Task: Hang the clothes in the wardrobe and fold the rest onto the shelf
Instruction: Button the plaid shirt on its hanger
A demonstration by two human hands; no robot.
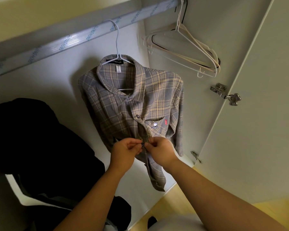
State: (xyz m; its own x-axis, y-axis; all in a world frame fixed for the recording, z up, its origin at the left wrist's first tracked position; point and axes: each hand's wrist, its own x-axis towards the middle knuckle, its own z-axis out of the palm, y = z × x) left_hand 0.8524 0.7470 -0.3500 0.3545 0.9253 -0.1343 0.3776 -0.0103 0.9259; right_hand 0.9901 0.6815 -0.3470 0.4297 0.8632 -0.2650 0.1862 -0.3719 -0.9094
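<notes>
A grey and yellow plaid shirt hangs on a white hanger from the wardrobe rail. Its upper buttons are closed. At mid-front, my left hand pinches the shirt's left placket edge beside a dark button. My right hand pinches the opposite edge, fingertips almost meeting the left ones. The lower shirt front hangs loose below my hands.
Several empty hangers hang at the rail's right end, close to the side wall. A black garment hangs to the left of the shirt. The open wardrobe door with hinges stands on the right. Yellow floor shows below.
</notes>
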